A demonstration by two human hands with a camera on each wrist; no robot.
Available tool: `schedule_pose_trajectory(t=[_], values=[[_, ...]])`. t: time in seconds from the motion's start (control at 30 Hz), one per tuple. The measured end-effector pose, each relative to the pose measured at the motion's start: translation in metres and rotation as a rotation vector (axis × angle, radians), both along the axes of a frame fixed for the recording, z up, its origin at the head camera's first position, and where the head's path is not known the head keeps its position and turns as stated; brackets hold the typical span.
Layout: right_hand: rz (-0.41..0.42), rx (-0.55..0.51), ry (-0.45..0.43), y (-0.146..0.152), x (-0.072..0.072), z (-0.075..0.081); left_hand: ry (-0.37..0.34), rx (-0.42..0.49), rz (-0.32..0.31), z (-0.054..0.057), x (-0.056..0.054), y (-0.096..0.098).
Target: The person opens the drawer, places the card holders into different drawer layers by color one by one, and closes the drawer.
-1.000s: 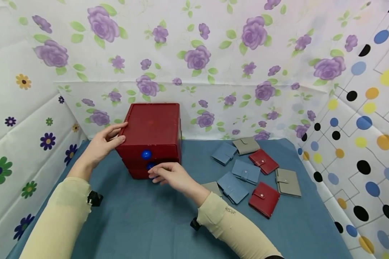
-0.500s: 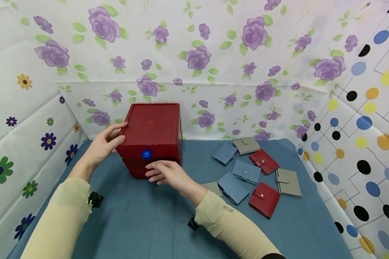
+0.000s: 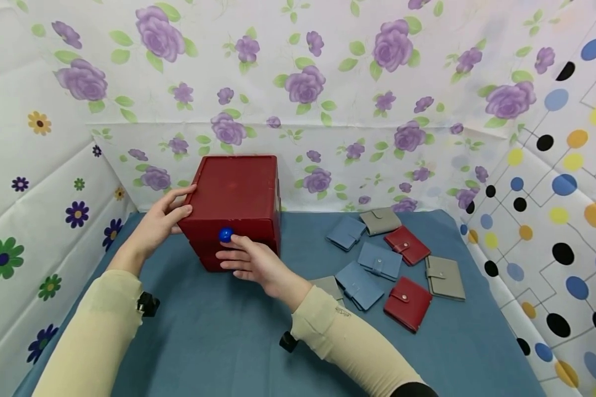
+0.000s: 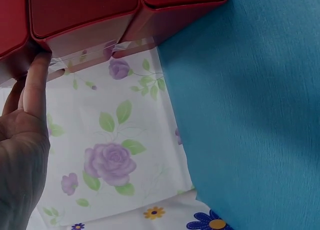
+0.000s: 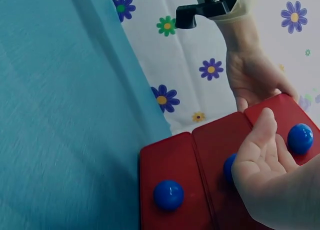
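Note:
A red drawer box (image 3: 235,187) stands on the blue cloth against the back wall. Its front has three drawer faces, each with a round blue knob, as the right wrist view shows the bottom knob (image 5: 169,195) and top knob (image 5: 300,138). My left hand (image 3: 156,226) rests against the box's left side, fingertips at the upper edge. With fingers loosely extended, my right hand (image 3: 260,267) is in front of the drawers, one fingertip right at the top knob in the head view. It partly covers the middle knob (image 5: 229,168). All drawers look closed.
On the right lie several snap wallets: blue (image 3: 379,261), red (image 3: 408,303) and grey (image 3: 445,277). One grey wallet (image 3: 329,288) is partly behind my right wrist. Floral and dotted sheets form walls round the blue cloth (image 3: 213,342).
My right hand has moved up from the middle knob to the top knob, its fingers spreading. My left hand stays at the box's side. The box and wallets have not moved.

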State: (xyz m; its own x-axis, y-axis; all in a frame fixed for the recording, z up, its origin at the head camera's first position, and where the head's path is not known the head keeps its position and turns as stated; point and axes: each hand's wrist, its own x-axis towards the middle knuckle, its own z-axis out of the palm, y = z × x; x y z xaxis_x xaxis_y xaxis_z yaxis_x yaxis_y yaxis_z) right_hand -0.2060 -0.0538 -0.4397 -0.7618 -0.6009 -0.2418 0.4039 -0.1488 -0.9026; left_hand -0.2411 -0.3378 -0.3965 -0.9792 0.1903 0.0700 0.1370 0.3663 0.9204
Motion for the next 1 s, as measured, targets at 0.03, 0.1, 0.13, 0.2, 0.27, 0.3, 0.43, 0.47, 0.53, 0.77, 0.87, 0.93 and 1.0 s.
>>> schedule_pose_trajectory(t=[0.03,0.1,0.13,0.2,0.27,0.3,0.43,0.47,0.53,0.77,0.87,0.93,1.0], values=[[-0.013,-0.006,-0.009,-0.002,0.0,0.0,-0.006,0.006,0.0,0.0,0.0,0.0],[-0.045,-0.018,-0.026,-0.005,0.0,0.0,-0.017,0.024,-0.003,0.001,0.0,0.0],[-0.064,-0.025,-0.036,-0.007,0.0,0.0,-0.021,0.031,-0.004,0.002,0.0,0.0],[-0.098,-0.032,-0.053,-0.01,-0.001,-0.001,-0.023,0.041,-0.007,0.002,-0.001,0.001],[-0.127,-0.035,-0.071,-0.013,-0.002,-0.001,-0.025,0.047,-0.005,0.003,-0.001,0.001],[-0.14,-0.034,-0.079,-0.015,-0.003,-0.002,-0.026,0.048,-0.004,0.004,-0.001,0.001],[-0.18,-0.038,-0.106,-0.019,-0.004,-0.004,-0.032,0.053,-0.002,0.005,-0.001,0.002],[-0.185,-0.04,-0.111,-0.019,-0.004,-0.005,-0.034,0.054,-0.004,0.005,-0.001,0.002],[-0.192,-0.048,-0.116,-0.02,-0.003,-0.005,-0.036,0.054,-0.006,0.006,-0.001,0.002],[-0.198,-0.059,-0.13,-0.02,0.0,-0.005,-0.058,0.053,-0.018,0.006,-0.003,-0.002],[-0.198,-0.057,-0.132,-0.02,0.001,-0.005,-0.069,0.056,-0.026,0.007,-0.003,-0.003],[-0.198,-0.052,-0.133,-0.02,0.002,-0.004,-0.081,0.056,-0.033,0.008,-0.002,-0.003],[-0.196,-0.049,-0.132,-0.02,0.003,-0.004,-0.094,0.053,-0.036,0.009,-0.002,-0.004]])
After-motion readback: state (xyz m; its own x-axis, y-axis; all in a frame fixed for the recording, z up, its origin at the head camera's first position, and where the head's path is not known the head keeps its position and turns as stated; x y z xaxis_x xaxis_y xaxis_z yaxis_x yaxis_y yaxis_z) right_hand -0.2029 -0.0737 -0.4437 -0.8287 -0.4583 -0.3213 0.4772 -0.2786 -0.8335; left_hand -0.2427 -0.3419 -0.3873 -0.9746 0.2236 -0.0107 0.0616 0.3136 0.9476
